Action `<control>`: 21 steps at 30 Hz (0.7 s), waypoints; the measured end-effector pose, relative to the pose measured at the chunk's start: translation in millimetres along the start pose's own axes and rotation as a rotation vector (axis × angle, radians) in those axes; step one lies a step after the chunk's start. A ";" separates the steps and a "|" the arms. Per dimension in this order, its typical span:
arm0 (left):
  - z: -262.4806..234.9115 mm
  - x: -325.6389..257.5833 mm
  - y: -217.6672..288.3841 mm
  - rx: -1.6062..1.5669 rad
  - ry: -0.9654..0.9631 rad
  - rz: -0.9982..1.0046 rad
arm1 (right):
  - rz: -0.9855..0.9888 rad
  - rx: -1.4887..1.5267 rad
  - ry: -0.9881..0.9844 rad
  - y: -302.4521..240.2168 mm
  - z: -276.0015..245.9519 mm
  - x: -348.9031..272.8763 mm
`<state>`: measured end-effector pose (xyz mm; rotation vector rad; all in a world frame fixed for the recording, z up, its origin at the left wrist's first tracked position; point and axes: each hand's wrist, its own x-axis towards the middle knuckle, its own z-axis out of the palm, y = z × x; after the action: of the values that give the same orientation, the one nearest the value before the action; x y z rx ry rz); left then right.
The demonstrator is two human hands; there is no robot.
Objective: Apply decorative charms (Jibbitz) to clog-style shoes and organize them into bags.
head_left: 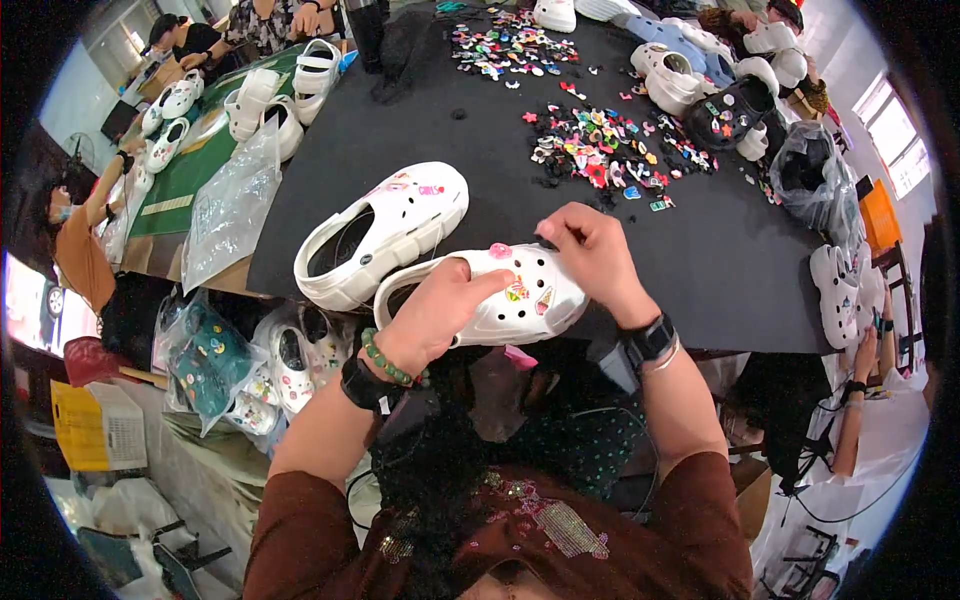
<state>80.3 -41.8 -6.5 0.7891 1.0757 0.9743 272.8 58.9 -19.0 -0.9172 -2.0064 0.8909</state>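
A white clog (pixel 484 322) with round holes lies at the table's front edge, its toe to the right. Pink, green and ice-cream-shaped charms sit on its upper. My left hand (pixel 437 312) grips this clog at its middle, thumb stretched toward the green charm (pixel 517 290). Over the far side of the toe, my right hand (pixel 597 258) is closed, thumb and forefinger pinched together; what they hold, if anything, is too small to make out. Just behind stands a second white clog (pixel 437 207) with pink charms near its toe.
Loose colourful charms (pixel 596 150) are heaped on the black table (pixel 400 130). A black clog (pixel 733 112) and white clogs (pixel 668 82) stand at the far right. Plastic bags (pixel 235 205) lie on the left. Co-workers (pixel 85 240) sit at both sides.
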 end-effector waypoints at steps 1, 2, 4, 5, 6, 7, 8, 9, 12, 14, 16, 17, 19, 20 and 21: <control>0.6 -2.4 -0.1 0.070 0.024 -0.005 | 0.155 0.097 -0.016 6.4 -1.8 3.6; -0.2 -3.4 -3.1 0.072 0.028 -0.004 | 0.151 0.100 -0.018 7.9 -1.8 6.5; -0.2 -1.8 -8.8 0.024 0.038 0.058 | 0.230 0.370 -0.032 9.4 -2.7 13.4; 2.8 -2.0 -7.0 0.022 0.032 0.078 | 0.219 0.319 -0.018 13.0 -8.2 15.5; 2.5 -0.9 -7.2 0.020 0.043 0.085 | 0.171 0.157 0.049 14.8 -13.2 19.1; 0.7 1.5 -7.7 0.089 0.038 0.101 | 0.108 -0.006 0.098 14.8 -20.0 22.3; -0.2 4.1 -8.1 0.158 0.032 0.115 | 0.045 -0.168 0.150 16.9 -27.3 25.0; 0.8 5.1 -6.6 0.140 0.014 0.126 | 0.049 -0.207 0.193 21.5 -33.5 28.0; 4.5 13.0 1.5 0.060 0.065 0.090 | 0.097 -0.337 0.220 43.5 -56.1 38.0; 0.7 32.7 -3.0 0.005 0.085 0.112 | 0.058 -0.542 0.202 53.8 -67.0 35.6; -0.7 41.9 -0.1 -0.125 0.132 0.212 | -0.055 -0.544 0.231 50.6 -56.9 30.4; 0.9 43.1 1.7 -0.165 0.151 0.234 | -0.146 -0.546 0.266 48.7 -50.7 25.1; -1.7 39.5 8.8 0.175 0.237 0.251 | -0.278 -0.495 0.124 14.5 -40.9 14.4; -1.3 36.0 12.5 0.517 0.310 0.247 | -0.253 -0.409 -0.011 -8.1 -34.8 6.4; -1.8 26.1 13.3 0.743 0.338 0.451 | -0.302 -0.374 -0.110 -23.1 -28.6 0.6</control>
<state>79.6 -12.5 -4.1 1.5603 1.6325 1.1121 289.3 55.8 13.7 -0.7421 -2.3766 0.4139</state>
